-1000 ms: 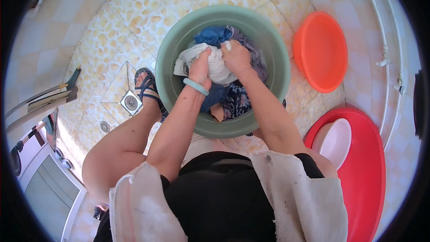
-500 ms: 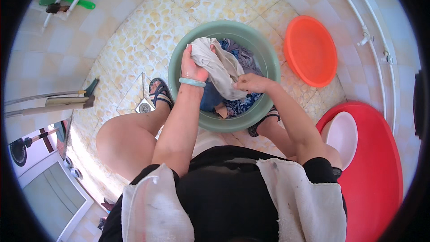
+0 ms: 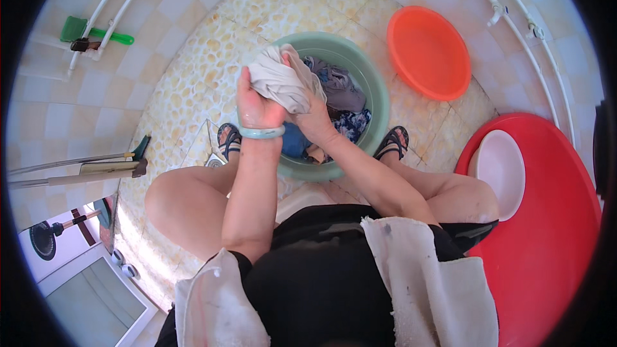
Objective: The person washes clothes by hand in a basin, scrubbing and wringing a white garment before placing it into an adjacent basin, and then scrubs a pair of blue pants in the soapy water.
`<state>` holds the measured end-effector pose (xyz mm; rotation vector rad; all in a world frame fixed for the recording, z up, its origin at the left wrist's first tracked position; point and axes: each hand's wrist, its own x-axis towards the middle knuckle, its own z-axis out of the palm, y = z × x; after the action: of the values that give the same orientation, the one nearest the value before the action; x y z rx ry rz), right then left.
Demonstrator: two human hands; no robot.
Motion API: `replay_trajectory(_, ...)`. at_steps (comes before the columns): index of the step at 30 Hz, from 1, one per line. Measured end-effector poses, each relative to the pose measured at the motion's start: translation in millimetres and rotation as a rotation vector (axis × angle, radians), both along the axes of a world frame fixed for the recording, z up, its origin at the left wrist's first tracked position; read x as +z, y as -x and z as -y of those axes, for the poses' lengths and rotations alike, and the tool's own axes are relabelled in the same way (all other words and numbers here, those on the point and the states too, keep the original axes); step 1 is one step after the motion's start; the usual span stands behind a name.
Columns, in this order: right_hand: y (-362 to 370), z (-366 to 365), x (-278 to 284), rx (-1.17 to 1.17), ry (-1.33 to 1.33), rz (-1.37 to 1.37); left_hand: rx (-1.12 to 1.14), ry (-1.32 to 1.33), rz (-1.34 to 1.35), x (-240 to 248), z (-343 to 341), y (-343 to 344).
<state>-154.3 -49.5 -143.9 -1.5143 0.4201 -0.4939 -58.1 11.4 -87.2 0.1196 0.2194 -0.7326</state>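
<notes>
A bunched, pale grey-white garment [image 3: 281, 82] is held up over the round green tub [image 3: 375, 71]. My left hand [image 3: 259, 108], with a pale jade-coloured bangle on its wrist, cups it from the left side. From the right, my right hand [image 3: 316, 119] closes round its lower end, close beside the left palm. Inside the tub lie a grey-purple garment [image 3: 344, 88], a dark blue patterned cloth [image 3: 352, 123] and a plain blue cloth [image 3: 295, 140]. Part of the left fingers is hidden behind the held garment.
An orange basin [image 3: 429, 53] sits on the tiled floor at the far right. Nearer, a white basin [image 3: 502, 173] rests in a big red tub [image 3: 546, 244]. White pipes [image 3: 527, 51] run along the right wall. Long-handled tools [image 3: 96, 168] lean at the left; a green brush [image 3: 96, 31] hangs above.
The garment was stretched between my hands and is now gathered into a bunch. My right hand has moved left, up against my left hand. The view has shifted slightly.
</notes>
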Motion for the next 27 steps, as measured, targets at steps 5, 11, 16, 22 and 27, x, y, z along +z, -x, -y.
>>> replay_trajectory(5,6.2,-1.6,45.1,0.038,-0.228,-0.043,0.037,-0.187,0.299,24.2,-12.0,-10.9)
replay_trajectory(11,-5.1,42.4,-25.0,0.506,-0.297,-0.36,-0.194,-0.248,0.162,-95.7,-56.3,-41.7)
replay_trajectory(16,-31.1,135.5,-121.1,0.097,0.438,-0.762,0.073,-0.604,-0.183,-112.4,-25.3,-42.3)
replay_trajectory(22,-104.0,117.1,-146.4,0.143,0.559,-1.141,0.042,-0.616,-0.069,-79.9,-22.9,-74.0)
replay_trajectory(27,-113.9,117.8,-173.7,0.163,0.735,-1.137,0.059,-0.687,0.003,-52.0,-25.1,-76.2)
